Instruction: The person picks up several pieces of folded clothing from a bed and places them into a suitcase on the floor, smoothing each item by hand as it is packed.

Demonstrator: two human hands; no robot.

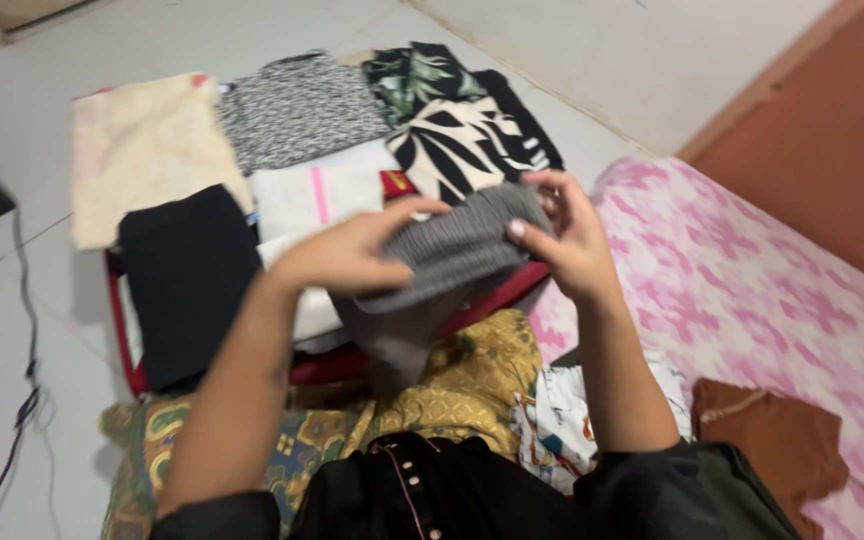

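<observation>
Two hands held a grey striped cloth over a pile of folded clothes.

The left hand [347,255] had a closed grip on one end of the grey striped cloth [447,255], and the right hand [567,240] pinched the other end. The cloth was up in the air, just above a red tray [127,350]. On the tray lay folded clothes: a black one [187,280], a white one with a pink stripe [317,195], a cream one [142,150], and a black-and-cream leaf one [462,140]. A pink patterned sheet [752,290] lay to the right, with a brown cloth [777,440] on it.
</observation>
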